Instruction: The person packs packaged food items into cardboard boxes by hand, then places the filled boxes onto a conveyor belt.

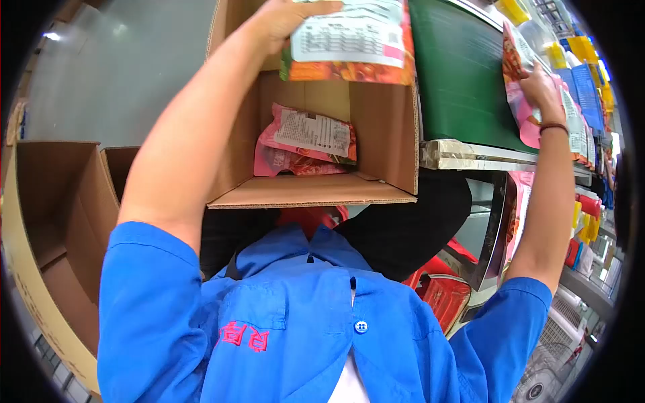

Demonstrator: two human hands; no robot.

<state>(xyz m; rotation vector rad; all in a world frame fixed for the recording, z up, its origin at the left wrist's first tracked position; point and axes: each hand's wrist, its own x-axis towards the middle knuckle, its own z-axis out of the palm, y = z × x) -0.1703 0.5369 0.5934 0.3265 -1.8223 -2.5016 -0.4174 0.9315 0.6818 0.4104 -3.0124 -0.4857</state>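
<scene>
My left hand [281, 23] is closed on the edge of a printed snack pouch [349, 40], its thumb lying over the white label side. The pouch is above an open cardboard box [312, 193], and the box's far part is hidden behind it. Inside the box two pink-and-red pouches [310, 133] overlap on the bottom. Out to the right, my right hand [543, 94] grips another pink-and-red pouch [517, 64], which is tilted up at the far edge of the green conveyor belt. Some of those fingertips are hidden.
The green belt [463, 80] runs beside the box, with a metal frame edge [484, 158] toward me. More pouches [576, 127] line its right side. Another cardboard box [54, 195] stands at left. Blue and yellow bins [584, 87] are farther right, a fan [537, 386] lower right.
</scene>
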